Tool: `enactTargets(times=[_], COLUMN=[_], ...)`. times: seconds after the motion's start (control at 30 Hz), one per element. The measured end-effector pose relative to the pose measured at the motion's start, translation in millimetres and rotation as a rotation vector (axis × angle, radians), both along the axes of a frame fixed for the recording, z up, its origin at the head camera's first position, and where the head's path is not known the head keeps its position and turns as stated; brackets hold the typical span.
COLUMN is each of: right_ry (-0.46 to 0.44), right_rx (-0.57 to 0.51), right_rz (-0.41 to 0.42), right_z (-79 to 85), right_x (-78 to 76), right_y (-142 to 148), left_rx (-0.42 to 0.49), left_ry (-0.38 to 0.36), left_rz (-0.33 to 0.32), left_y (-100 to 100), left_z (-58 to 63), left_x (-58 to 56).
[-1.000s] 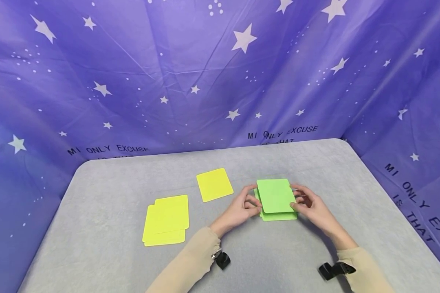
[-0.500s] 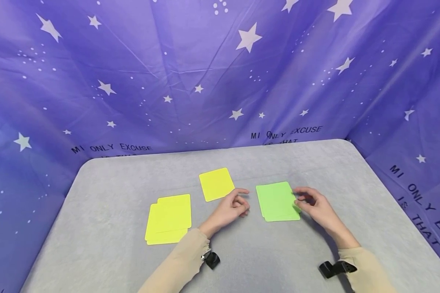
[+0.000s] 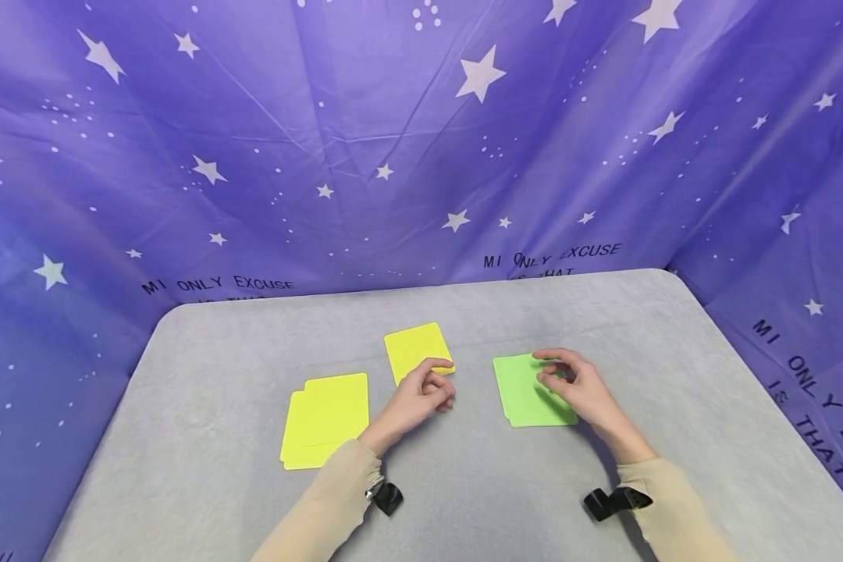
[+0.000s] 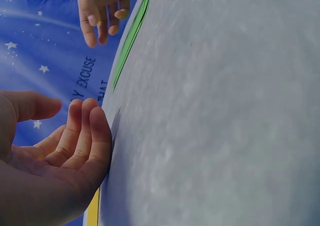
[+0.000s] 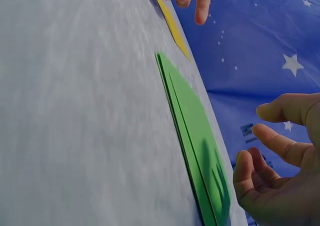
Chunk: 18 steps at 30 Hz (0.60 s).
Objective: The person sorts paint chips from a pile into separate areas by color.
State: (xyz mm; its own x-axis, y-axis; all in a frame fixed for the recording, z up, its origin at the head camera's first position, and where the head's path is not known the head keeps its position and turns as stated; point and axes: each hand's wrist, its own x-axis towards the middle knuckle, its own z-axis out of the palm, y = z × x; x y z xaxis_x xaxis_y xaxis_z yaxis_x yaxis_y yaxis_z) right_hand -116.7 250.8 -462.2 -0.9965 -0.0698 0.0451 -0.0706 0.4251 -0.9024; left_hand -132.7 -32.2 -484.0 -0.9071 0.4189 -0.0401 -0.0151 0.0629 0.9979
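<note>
Several green square cards [image 3: 523,394] lie in a pile on the grey table, their edges slightly offset. Above the pile's right part hovers my right hand [image 3: 578,386], fingers loosely bent and holding nothing; in the right wrist view its shadow falls on the green cards [image 5: 192,121]. My left hand [image 3: 414,398] hangs relaxed in front of a single yellow card [image 3: 414,343], overlapping its lower edge in the head view. Nothing sits between the left fingers [image 4: 82,136]. Further left, several yellow cards [image 3: 330,410] lie in an uneven overlapping pile.
The grey table [image 3: 204,375] is covered with a cloth-like surface. Behind it and to the sides hangs a purple curtain [image 3: 337,172] with stars and printed words. A black wrist device [image 3: 388,498] is strapped at each beige sleeve.
The top green card, held between both hands a second ago, now lies on the pile. My left hand has drawn away leftward; my right hand has let go and shifted over the pile.
</note>
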Motion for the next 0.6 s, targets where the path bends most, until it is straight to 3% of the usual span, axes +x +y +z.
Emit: enactTargets(times=[0.33, 0.6], right_ry=[0.000, -0.043], right_rx=[-0.056, -0.073], right_rz=[0.071, 0.137], right_z=[0.6, 3.9], right_x=[-13.0, -22.4], right_y=[-33, -56], left_rx=[0.003, -0.118], left_ry=[0.019, 0.021], left_rz=[0.057, 0.118], left_y=[-18, -36], left_z=[4.5, 10.7], left_x=[-4.3, -7.1])
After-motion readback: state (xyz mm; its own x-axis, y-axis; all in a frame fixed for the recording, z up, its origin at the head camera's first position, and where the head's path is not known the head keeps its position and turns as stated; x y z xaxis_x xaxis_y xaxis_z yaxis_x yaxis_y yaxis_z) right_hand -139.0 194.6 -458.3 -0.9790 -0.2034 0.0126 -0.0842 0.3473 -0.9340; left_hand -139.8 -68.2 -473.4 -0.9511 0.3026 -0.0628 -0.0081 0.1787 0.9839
